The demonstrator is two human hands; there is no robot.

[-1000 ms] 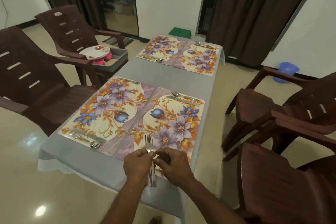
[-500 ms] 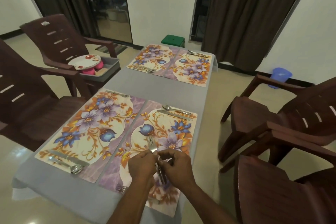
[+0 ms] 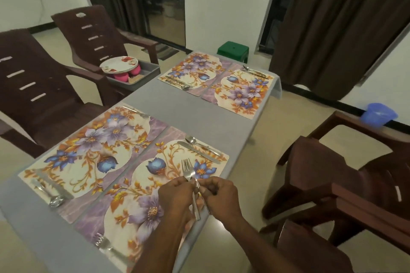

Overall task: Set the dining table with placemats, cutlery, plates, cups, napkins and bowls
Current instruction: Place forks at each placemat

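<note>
A: Gripping status, both hands?

B: The left hand (image 3: 177, 193) and the right hand (image 3: 219, 195) are together above the near right floral placemat (image 3: 142, 197), fingers curled. The left hand grips a bundle of steel forks (image 3: 188, 173), tines pointing toward the far edge of the grey-clothed tabletop (image 3: 195, 113). The right hand pinches the bundle beside the left thumb; whether it holds a single fork cannot be told.

A: Cutlery already on that placemat?

B: A steel spoon (image 3: 193, 141) and a steel table knife (image 3: 197, 152) lie side by side along its far edge. A single steel fork (image 3: 106, 247) lies at its near edge.

A: Remaining placemats?

B: The near left floral placemat (image 3: 88, 150) carries a knife and spoon at its near edge and a fork at its far edge. Two further floral placemats (image 3: 221, 82) lie side by side at the far end of the tabletop, each with cutlery.

A: Off the tabletop?

B: A grey plastic tray (image 3: 145, 74) rests on a brown plastic chair (image 3: 93, 35) at the left edge, holding a stack of white floral plates (image 3: 118, 64) over pink cups (image 3: 121, 76).
</note>
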